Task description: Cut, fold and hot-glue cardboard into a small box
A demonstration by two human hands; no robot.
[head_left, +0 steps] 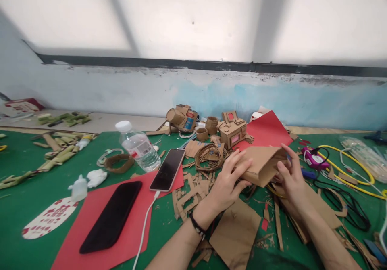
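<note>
Between my two hands a folded cardboard box (263, 162) is held up and tilted, its open side facing right. My left hand (230, 177) grips its left end, fingers over the top and thumb below. At the right end my right hand (292, 177) pinches the open edge, the index finger on the top panel and the thumb near the opening. Below the box, a flat cardboard piece (236, 231) lies on the green table among cut scraps. Beyond it stands a cardboard camera model (232, 132), with a coil of cardboard strips (208, 157) nearby.
Left of my hands are a water bottle (140, 149), a charging phone (168, 169) and a black phone (111, 215) on red paper (75, 241). A small glue bottle (79, 188) stands farther left. A purple device (315, 158) and yellow cable (350, 177) lie right.
</note>
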